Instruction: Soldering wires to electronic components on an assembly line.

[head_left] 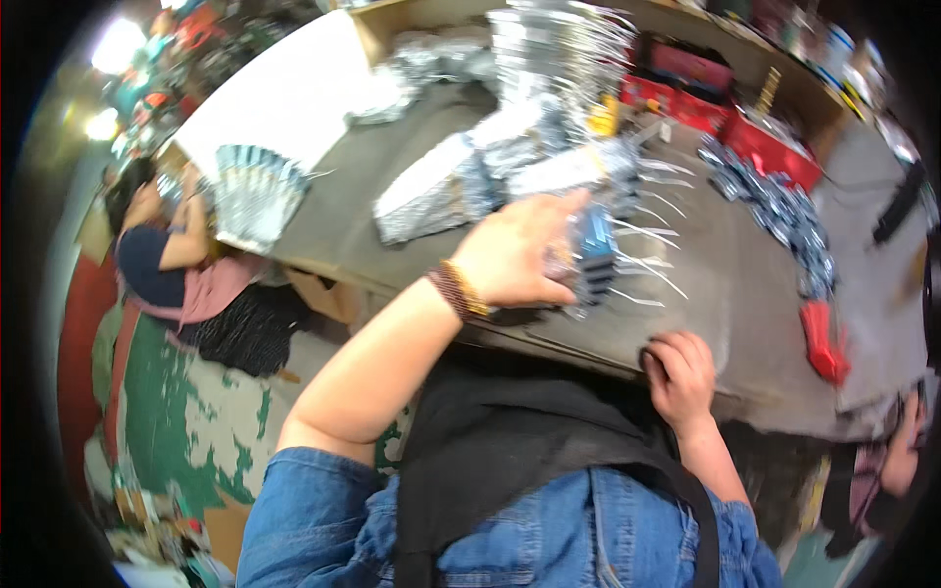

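glossy plastic covers the bundle at centre; the tabletop looks matt; bottom centre, matt cloth apron; lower left, denim sleeve.

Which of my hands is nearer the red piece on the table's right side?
Right. The right hand is at the table's front edge, left of the red piece; the left hand is farther left, on a blue-and-black bundle.

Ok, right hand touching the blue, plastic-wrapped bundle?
No, only the left hand grips that bundle; the right hand is apart, near the edge of the grey table.
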A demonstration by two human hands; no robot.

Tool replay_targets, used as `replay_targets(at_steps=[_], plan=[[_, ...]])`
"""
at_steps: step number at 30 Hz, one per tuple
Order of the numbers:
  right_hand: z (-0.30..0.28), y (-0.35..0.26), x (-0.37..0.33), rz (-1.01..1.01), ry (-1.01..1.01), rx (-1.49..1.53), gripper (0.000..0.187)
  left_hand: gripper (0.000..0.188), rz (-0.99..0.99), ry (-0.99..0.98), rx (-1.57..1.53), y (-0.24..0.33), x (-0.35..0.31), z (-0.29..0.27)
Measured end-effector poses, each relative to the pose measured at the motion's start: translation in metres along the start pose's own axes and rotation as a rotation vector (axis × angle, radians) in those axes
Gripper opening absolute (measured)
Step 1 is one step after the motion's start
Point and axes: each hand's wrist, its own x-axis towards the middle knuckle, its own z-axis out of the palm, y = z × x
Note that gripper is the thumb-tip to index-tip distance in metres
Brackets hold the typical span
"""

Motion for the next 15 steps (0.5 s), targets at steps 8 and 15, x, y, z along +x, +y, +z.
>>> replay_targets(at_steps=[8,15], plan=[[-0.003,0.003,0.003,0.036,-0.065,0.137,0.015,0.094,0.001,0.315,0.097,-0.011,-0.063,0.003],[-0.012,0.006,0.016,0.242,-0.246,0.4,0.011,0.061,-0.049,0.465,0.116,-0.048,-0.111,-0.013]])
